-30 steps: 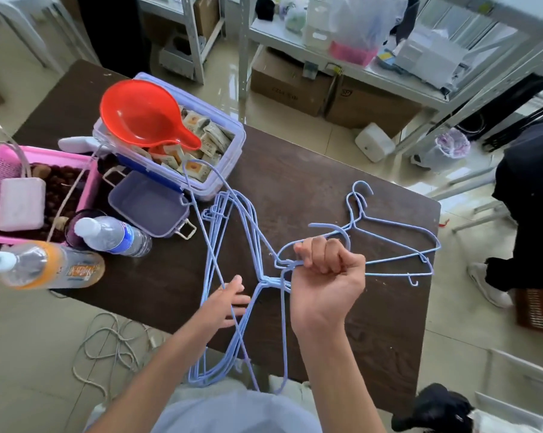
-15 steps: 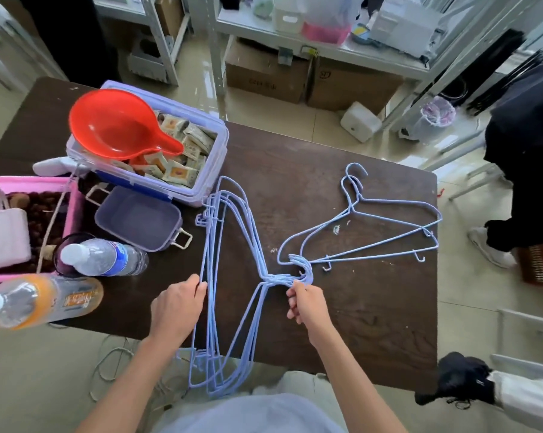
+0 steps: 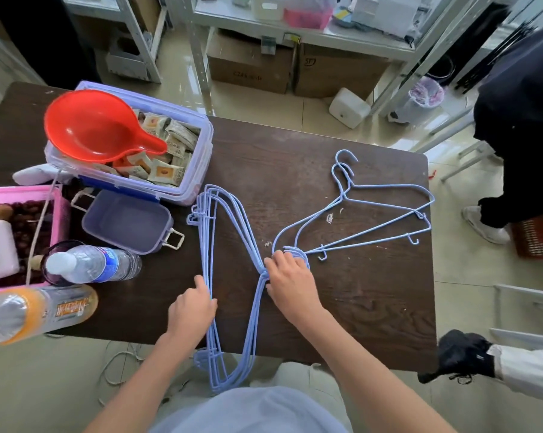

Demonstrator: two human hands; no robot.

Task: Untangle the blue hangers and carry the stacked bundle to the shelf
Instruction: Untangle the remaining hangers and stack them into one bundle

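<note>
Hangers (image 3: 229, 245) stacked on worktop (image 3: 357, 292), hooks seemingly tangled; right hand (image 3: 290, 276) clamps hooks, left hand (image 3: 193, 310) clamps bars; carry pending.

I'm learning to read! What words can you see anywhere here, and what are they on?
None can be read for sure.
Orange bottle label: printed characters, too blurred.
Water bottle blue label: too small.
Snack packets in the box: print too small.
Cardboard boxes: faint marks, unreadable.
</note>
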